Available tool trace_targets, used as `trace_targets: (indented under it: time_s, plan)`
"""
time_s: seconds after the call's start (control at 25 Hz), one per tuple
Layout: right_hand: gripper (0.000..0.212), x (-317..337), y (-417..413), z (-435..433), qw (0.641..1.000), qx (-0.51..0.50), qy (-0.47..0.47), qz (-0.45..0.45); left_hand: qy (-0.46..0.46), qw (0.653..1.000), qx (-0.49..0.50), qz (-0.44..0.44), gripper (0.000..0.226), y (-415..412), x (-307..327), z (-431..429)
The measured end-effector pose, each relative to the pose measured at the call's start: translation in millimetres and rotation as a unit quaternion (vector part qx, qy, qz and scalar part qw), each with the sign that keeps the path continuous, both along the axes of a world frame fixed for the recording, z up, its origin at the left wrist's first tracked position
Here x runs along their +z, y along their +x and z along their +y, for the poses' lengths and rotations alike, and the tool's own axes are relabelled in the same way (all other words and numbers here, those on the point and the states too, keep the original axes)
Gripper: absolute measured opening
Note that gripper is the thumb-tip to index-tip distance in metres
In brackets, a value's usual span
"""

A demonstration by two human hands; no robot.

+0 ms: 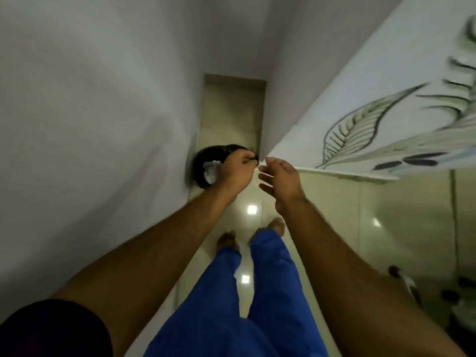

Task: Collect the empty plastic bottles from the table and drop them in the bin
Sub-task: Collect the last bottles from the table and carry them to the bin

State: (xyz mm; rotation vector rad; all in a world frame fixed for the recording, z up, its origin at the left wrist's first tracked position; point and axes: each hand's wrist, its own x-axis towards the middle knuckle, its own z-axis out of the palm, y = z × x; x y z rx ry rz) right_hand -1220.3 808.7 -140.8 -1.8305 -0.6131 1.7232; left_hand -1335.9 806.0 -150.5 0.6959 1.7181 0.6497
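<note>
A round black bin (199, 161) stands on the floor against the left wall. In its mouth lies a crumpled clear plastic bottle (211, 171). My left hand (238, 171) hovers over the bin with its back up and its fingers curled. The bottle shows just left of the knuckles, and the hand hides whether the fingers touch it. My right hand (280, 179) is beside it to the right, at the same height, with fingers spread and nothing in it.
I stand in a narrow passage between a plain white wall (90, 112) on the left and a wall corner with a leaf mural (360, 119) on the right. Glossy tiled floor (231, 119) runs beyond the bin. Dark objects (401, 276) lie at the lower right.
</note>
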Motion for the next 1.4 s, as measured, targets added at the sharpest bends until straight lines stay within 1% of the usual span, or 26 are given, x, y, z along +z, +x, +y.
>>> trace_targets:
  time_s: [0.08, 0.2, 0.28, 0.4, 0.56, 0.64, 0.72, 0.88, 0.96, 1.04, 1.2, 1.24, 1.32, 1.4]
  plan:
    - [0.01, 46.7, 35.0, -32.0, 0.998, -0.054, 0.019, -0.011, 0.02, 0.999, -0.045, -0.013, 0.027, 28.5, 47.6, -11.3]
    - [0.009, 100.8, 97.2, -93.2, 0.985, -0.164, 0.053, -0.031, 0.059, 0.987, -0.146, -0.039, 0.021, 88.4, 104.3, -42.5]
    - [0.008, 129.4, 142.7, -143.2, 0.966, -0.241, 0.074, -0.051, 0.081, 0.967, -0.233, -0.063, 0.021, 138.9, 133.2, -72.4]
    - [0.012, 158.0, 198.6, -218.5, 0.935, -0.334, 0.102, -0.068, 0.111, 0.93, -0.338, -0.096, 0.018, 208.6, 166.8, -122.3]
    - [0.023, 202.3, 252.6, -347.0, 0.876, -0.447, 0.15, -0.1, 0.144, 0.875, -0.442, -0.136, 0.015, 287.7, 210.4, -226.0]
    - [0.02, 229.5, 272.9, -431.8, 0.836, -0.505, 0.181, -0.112, 0.157, 0.846, -0.481, -0.169, 0.014, 317.9, 239.6, -296.1]
    - [0.015, 254.2, 282.4, -516.3, 0.806, -0.548, 0.188, -0.123, 0.163, 0.821, -0.511, -0.193, 0.014, 338.1, 267.0, -365.8]
    - [0.015, 299.1, 299.8, -684.6, 0.717, -0.648, 0.191, -0.175, 0.177, 0.757, -0.585, -0.231, 0.019, 385.7, 311.0, -510.9]
    - [0.019, 319.0, 305.3, -750.6, 0.69, -0.665, 0.206, -0.198, 0.19, 0.723, -0.618, -0.245, 0.023, 403.7, 330.1, -570.9]
    - [0.02, 337.9, 317.8, -815.1, 0.659, -0.683, 0.221, -0.226, 0.202, 0.679, -0.653, -0.269, 0.025, 426.9, 348.4, -631.4]
    - [0.014, 359.3, 356.7, -900.8, 0.61, -0.713, 0.222, -0.265, 0.195, 0.624, -0.695, -0.299, 0.022, 482.4, 366.2, -722.9]
    - [0.012, 360.5, 372.4, -916.4, 0.602, -0.718, 0.218, -0.272, 0.199, 0.616, -0.7, -0.302, 0.021, 500.1, 366.9, -741.4]
    - [0.01, 363.2, 411.5, -940.5, 0.601, -0.715, 0.214, -0.285, 0.197, 0.613, -0.696, -0.317, 0.019, 540.5, 365.3, -770.5]
    - [0.015, 366.1, 456.1, -959.9, 0.605, -0.709, 0.21, -0.295, 0.186, 0.616, -0.693, -0.326, 0.018, 584.1, 363.1, -793.9]
